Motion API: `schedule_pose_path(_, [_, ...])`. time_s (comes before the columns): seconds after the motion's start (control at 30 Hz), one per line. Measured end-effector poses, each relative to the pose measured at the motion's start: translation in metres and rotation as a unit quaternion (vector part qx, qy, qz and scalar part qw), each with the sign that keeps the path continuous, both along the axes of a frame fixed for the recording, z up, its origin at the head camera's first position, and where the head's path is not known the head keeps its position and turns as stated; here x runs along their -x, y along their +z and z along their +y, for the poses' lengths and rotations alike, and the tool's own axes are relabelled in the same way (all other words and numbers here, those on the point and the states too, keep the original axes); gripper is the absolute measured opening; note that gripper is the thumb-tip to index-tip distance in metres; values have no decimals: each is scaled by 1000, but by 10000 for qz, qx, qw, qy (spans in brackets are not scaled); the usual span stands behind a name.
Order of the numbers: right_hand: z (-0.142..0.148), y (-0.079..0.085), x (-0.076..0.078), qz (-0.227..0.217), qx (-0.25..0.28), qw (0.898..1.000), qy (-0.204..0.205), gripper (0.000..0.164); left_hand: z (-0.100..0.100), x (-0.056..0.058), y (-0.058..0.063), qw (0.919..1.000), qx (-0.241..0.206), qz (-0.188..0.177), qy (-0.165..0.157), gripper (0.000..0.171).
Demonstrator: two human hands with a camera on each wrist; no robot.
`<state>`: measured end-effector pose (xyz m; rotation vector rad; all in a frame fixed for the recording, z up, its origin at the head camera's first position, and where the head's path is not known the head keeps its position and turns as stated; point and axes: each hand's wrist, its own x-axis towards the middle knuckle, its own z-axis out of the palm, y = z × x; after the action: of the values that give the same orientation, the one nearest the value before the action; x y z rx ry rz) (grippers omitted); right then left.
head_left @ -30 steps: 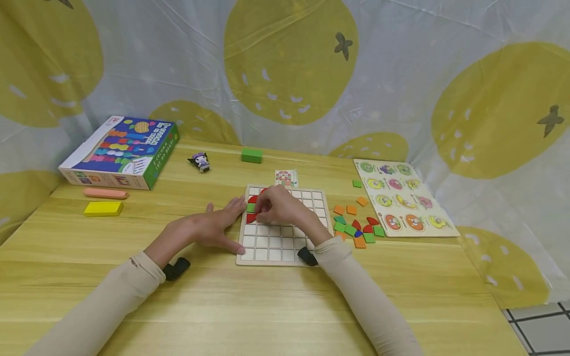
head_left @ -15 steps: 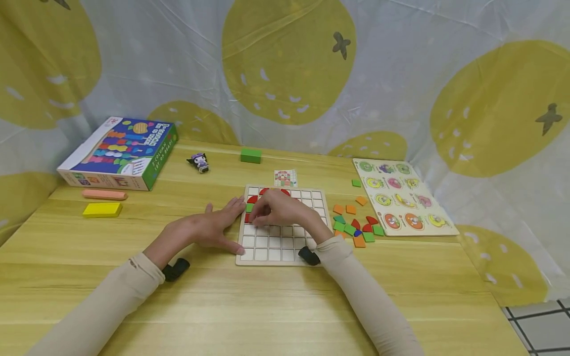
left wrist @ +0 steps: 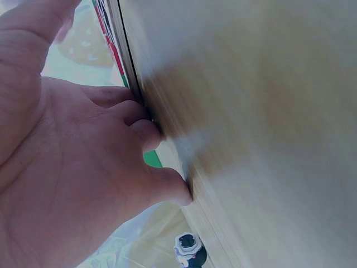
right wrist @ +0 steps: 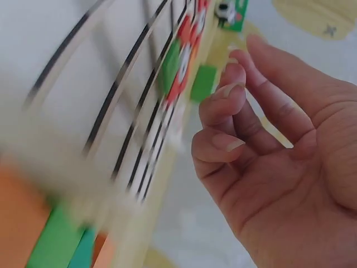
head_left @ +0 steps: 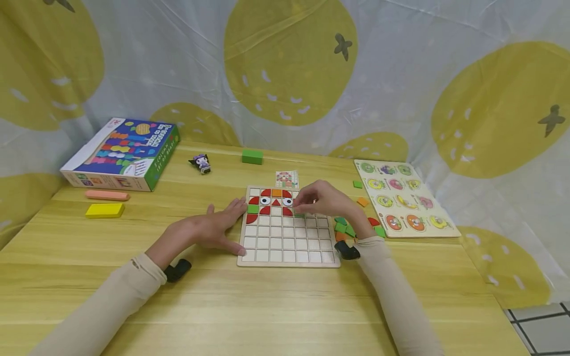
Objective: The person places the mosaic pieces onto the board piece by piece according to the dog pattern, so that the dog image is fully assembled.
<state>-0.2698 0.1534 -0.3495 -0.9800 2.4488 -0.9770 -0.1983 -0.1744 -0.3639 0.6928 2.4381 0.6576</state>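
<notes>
A wooden grid board (head_left: 282, 243) lies on the table, with several red, green, orange and eye-printed tiles in its upper rows. Beside its left edge my left hand (head_left: 213, 227) rests with fingers spread, the thumb at the near corner. The left wrist view shows that hand (left wrist: 83, 162) with fingertips down at the surface. My right hand (head_left: 327, 200) hovers over the board's upper right, fingers loosely bent, partly hiding a green tile (head_left: 300, 215). In the right wrist view, nothing shows between the thumb and fingers of this hand (right wrist: 279, 139).
Loose green tiles (head_left: 342, 228) and others lie right of the board, near a fruit puzzle board (head_left: 398, 198). A pattern card (head_left: 286, 179) lies behind the grid. Farther left are a green block (head_left: 252, 156), small figure (head_left: 201, 163), game box (head_left: 122, 153), and yellow block (head_left: 105, 210).
My right hand has moved right, away from the red tile at the left side, uncovering the eye, red and orange tiles. The left hand has stayed in place.
</notes>
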Motion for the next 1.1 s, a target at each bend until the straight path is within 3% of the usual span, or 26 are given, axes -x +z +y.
schedule_pose_path(0.5, [110, -13, -2, -157, -115, 9948, -1003, 19, -1, -3, 2, 9999, -92, 54, -55, 120])
schedule_pose_path(0.67, [141, -10, -2, -232, -191, 9898, -1394, 21, -1, -3, 2, 9999, -113, 37, -41, 120])
schedule_pose_path(0.93, [178, -6, -5, -496, -643, 9834, -1625, 23, 1, -2, 4, 9999, -106, -20, 5, 121])
schedule_pose_path(1.1, [190, -9, -6, -800, -599, 9808, -1674, 24, 1, -1, 3, 9999, -101, -24, 1, 121])
